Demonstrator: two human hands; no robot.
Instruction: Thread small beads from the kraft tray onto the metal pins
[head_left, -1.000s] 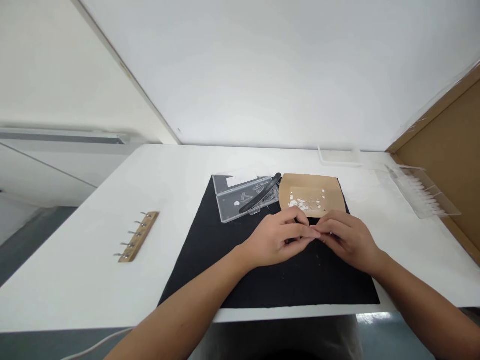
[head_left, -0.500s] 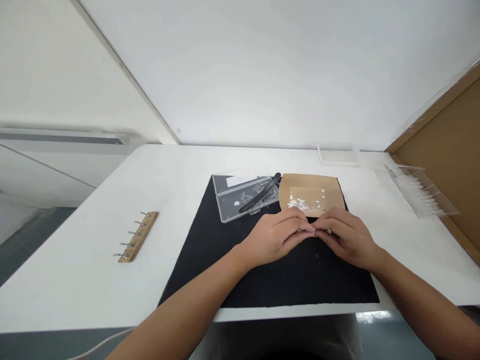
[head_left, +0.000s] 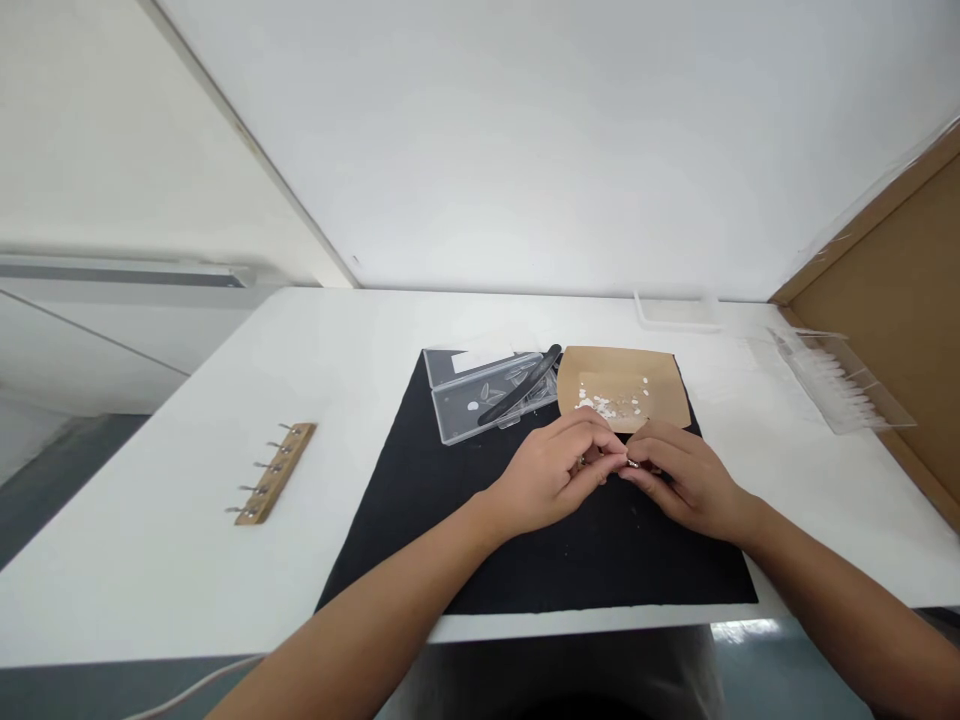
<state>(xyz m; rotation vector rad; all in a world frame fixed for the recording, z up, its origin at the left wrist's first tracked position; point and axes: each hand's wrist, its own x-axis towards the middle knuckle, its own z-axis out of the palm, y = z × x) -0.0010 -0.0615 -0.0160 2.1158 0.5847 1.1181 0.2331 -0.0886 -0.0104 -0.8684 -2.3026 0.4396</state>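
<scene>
My left hand (head_left: 562, 465) and my right hand (head_left: 686, 475) meet fingertip to fingertip above the black mat (head_left: 525, 570). Both are closed in a pinch. Between the fingertips shows a small shiny metal piece (head_left: 634, 463), mostly hidden, so its kind is unclear. Right beyond the fingers lies a brown paper tray (head_left: 622, 360) with small white pieces (head_left: 596, 403) scattered on it. To its left sits an open clear plastic case (head_left: 454, 425) holding clear nail tips (head_left: 517, 378). A black curved nail file (head_left: 521, 387) rests slantwise across the case.
A wooden strip with several metal clips (head_left: 277, 475) stands on the white table (head_left: 187, 560) at left. At right lies a clear holder with rows of nail tips (head_left: 832, 385). A clear shallow box (head_left: 675, 310) is near the back wall, and a brown board (head_left: 892, 300) borders the right side.
My fingertips have shifted slightly, and a bit of shiny metal now shows between them. Both hands stay in nearly the same place over the mat.
</scene>
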